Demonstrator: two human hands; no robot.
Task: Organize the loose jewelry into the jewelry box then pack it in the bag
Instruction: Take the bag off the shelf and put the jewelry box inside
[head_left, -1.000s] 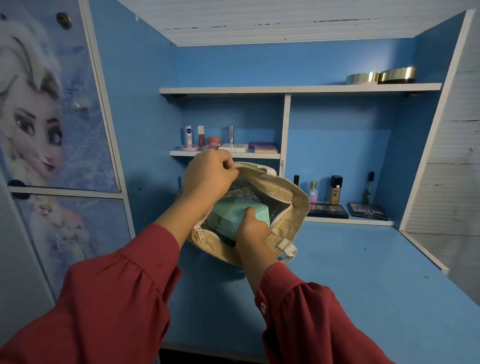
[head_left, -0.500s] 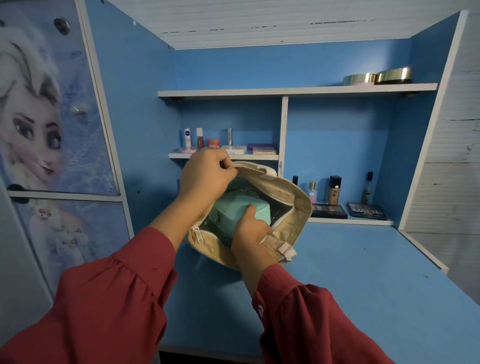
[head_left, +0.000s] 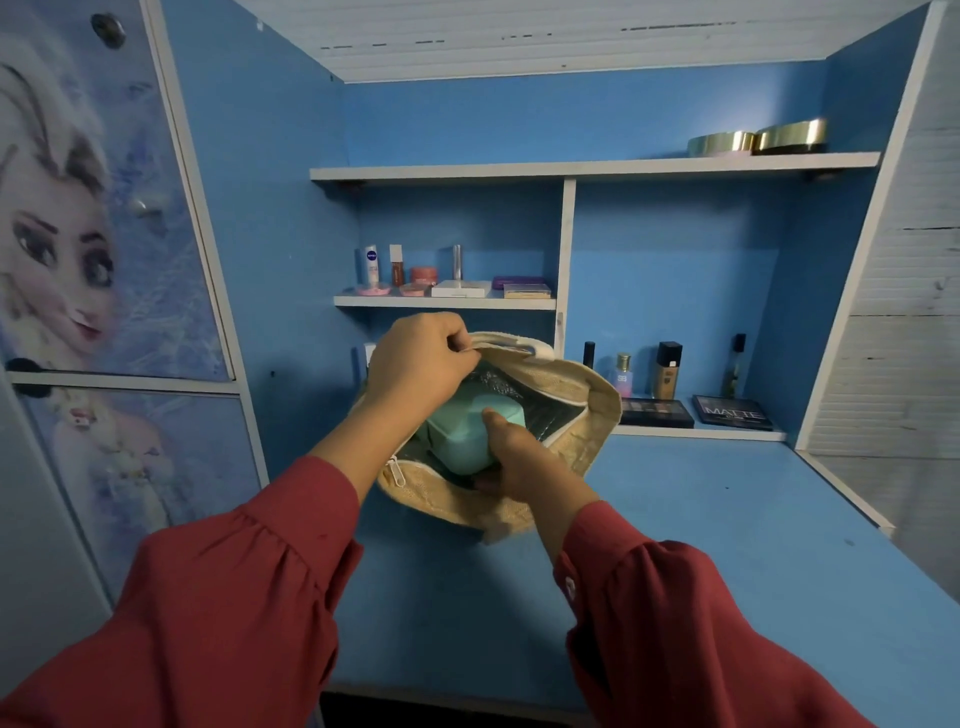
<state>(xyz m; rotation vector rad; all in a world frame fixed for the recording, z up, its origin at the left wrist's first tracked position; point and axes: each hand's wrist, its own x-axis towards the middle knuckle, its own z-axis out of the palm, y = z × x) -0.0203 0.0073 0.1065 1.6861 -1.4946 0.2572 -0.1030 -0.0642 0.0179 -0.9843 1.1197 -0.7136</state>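
Right hand: your right hand (head_left: 511, 462) grips the mint jewelry box (head_left: 470, 428), thumb on its lid, fingers curled under its near end
Left hand: your left hand (head_left: 418, 366) pinches the far rim of the beige bag (head_left: 582, 415), holding the mouth open
Jewelry box: partly inside the bag, tilted, its near end above the zipper edge
Bag: lifted over the blue desk (head_left: 701, 545), below the cosmetics shelf (head_left: 447, 300)
Hidden: your left hand covers the box's far left corner; the bag's dark lining swallows its lower part; your right fingertips are mostly out of sight under the box
Changed: since half a second ago your right hand has slid lower along the box, and the box sits slightly deeper
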